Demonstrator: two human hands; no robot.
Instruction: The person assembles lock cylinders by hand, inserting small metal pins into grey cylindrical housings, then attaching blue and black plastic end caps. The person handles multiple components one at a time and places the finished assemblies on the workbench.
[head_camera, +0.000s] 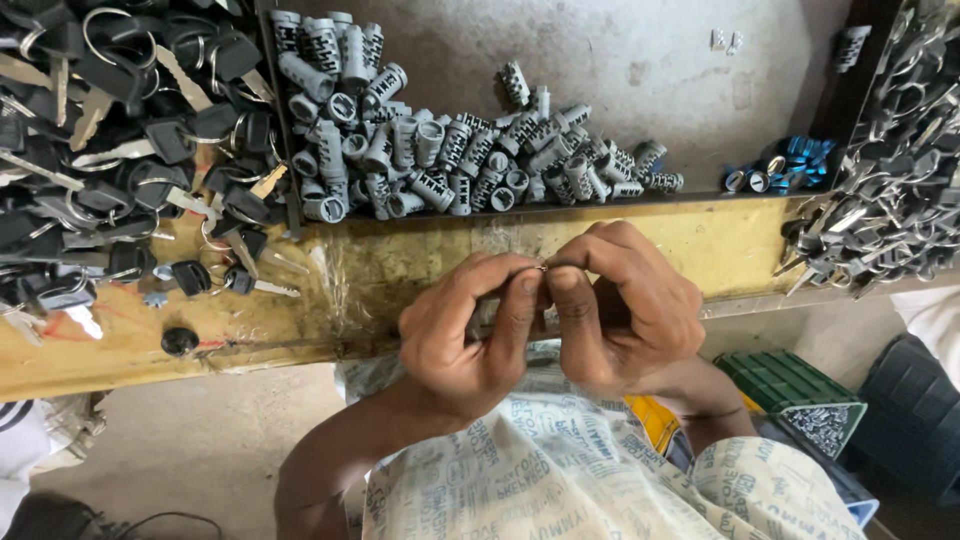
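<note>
At centre frame, over the yellow bench edge (700, 245), my left hand (465, 340) and right hand (625, 310) met fingertip to fingertip, both pinched nearly closed on one small metal piece (545, 267); its kind was too small to tell.

At 12 o'clock from the hands: pile of grey lock cylinders (440, 150) in a tray.
At 10 o'clock: heap of black-headed keys (120, 150).
At 2 o'clock: small cluster of blue cylinders (790, 165).
At 3 o'clock: second heap of grey keys (890, 190).
At 4 o'clock: green box of small screws (800, 395).
At 6 o'clock: printed cloth (540, 470) across my lap.
</note>
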